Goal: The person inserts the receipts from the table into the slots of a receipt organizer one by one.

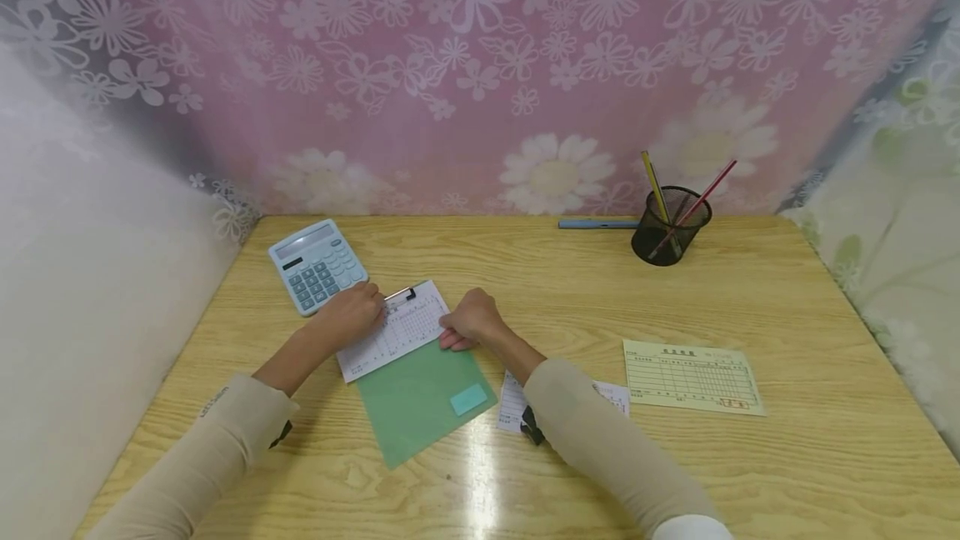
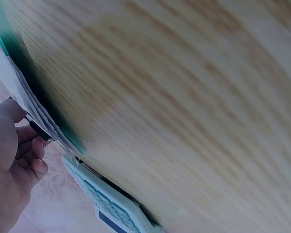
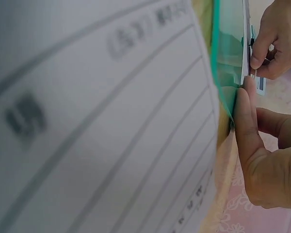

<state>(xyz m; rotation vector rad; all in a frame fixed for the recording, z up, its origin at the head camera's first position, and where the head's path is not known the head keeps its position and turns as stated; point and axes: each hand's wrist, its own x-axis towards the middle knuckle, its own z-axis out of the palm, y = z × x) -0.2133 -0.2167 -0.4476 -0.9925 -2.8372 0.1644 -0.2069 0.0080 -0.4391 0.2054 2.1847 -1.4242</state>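
Observation:
A stack of printed white forms (image 1: pixel 405 332) lies at a slant over the upper part of a green folder (image 1: pixel 408 407), which bears a turquoise label (image 1: pixel 468 399). A black clip with a silver bar (image 1: pixel 400 296) sits at the stack's top edge. My left hand (image 1: pixel 351 315) pinches the clip at its left end; in the left wrist view, thumb and fingers close around the clip (image 2: pixel 39 130). At the stack's right edge, my right hand (image 1: pixel 472 319) pinches the forms between thumb and fingers. The right wrist view shows its fingertips right at the paper and folder edge.
A blue calculator (image 1: pixel 318 265) lies just beyond my left hand. Under my right forearm is another white form (image 1: pixel 512 402) with a black clip, partly hidden. A yellow form (image 1: pixel 693 377) lies to the right. At the back stand a mesh pencil cup (image 1: pixel 670 232) and a blue pen (image 1: pixel 596 224).

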